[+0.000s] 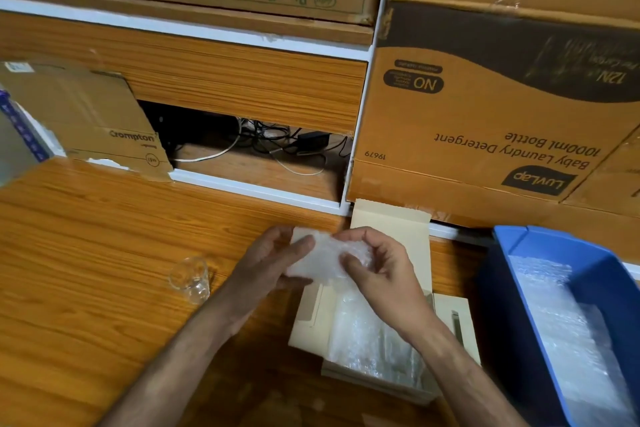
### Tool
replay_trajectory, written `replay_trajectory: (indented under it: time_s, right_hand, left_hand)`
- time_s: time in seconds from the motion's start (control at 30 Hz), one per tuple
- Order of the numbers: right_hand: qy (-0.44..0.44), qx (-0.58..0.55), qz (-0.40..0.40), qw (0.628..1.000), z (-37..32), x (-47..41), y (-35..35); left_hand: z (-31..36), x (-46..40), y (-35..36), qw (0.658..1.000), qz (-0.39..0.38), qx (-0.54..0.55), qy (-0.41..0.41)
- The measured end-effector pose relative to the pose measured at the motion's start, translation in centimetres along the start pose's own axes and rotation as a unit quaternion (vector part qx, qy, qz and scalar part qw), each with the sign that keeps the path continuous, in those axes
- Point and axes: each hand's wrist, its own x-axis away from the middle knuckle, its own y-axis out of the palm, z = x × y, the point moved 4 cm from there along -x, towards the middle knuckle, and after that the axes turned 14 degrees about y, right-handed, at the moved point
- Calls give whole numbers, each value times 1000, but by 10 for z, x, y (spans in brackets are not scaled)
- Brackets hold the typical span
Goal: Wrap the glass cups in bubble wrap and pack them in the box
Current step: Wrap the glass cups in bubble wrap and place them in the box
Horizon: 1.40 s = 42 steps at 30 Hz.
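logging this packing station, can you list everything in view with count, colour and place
bubble-wrapped bundle: 1, clear-white, held over the small box
glass cup: 1, clear, unwrapped, on the table left of the hands
small box: 1, beige, open, centre right of the table, bubble wrap inside
blue bin: 1, blue, right edge, holding bubble wrap sheets
table: 1, orange wood grain
large cartons: several, brown, stacked behind and on the shelf
cardboard sheet: 1, brown, leaning at back left
cables: several, black and white, in the recess
left hand: 1, grip on the bundle
right hand: 1, grip on the bundle
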Motion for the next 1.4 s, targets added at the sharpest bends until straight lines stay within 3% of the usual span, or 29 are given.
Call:
replay_trajectory:
  time_s: [0.13,0.27,0.37,0.5,0.7,0.83,0.97,1.1,1.17,1.4]
  right_hand:
    - [6,-19,-50,999,-2,-9,13]
    - [-7,-89,50,995,6,-9,25]
    - [-18,-16,81,996,11,-10,33]
    - [-8,-30,27,999,6,-13,48]
    - [81,-145,-41,985,16,-20,66]
    - [16,-77,-105,991,19,-18,77]
    - [-20,-44,-55,997,23,-25,87]
    - [-23,-51,4,998,23,-28,83]
    - [-20,-45,20,999,23,-30,81]
    - [-21,-45,-99,994,16,-35,95]
  left_hand:
    - [5,-1,-8,997,-70,-25,-13]
    - [3,1,-19,998,-63,10,-13]
    - [2,5,-27,996,-84,4,-24]
    - [2,4,-38,995,-101,-10,-12]
    - [-1,-3,-55,998,-52,-34,19]
    - [-3,-4,-64,997,-35,-51,42]
    - [2,-4,-74,995,-66,-63,29]
    - [-4,3,-87,991,-83,58,-91]
    - [-4,6,-90,988,-74,92,-103]
    - [1,1,-99,1000,-15,-7,-7]
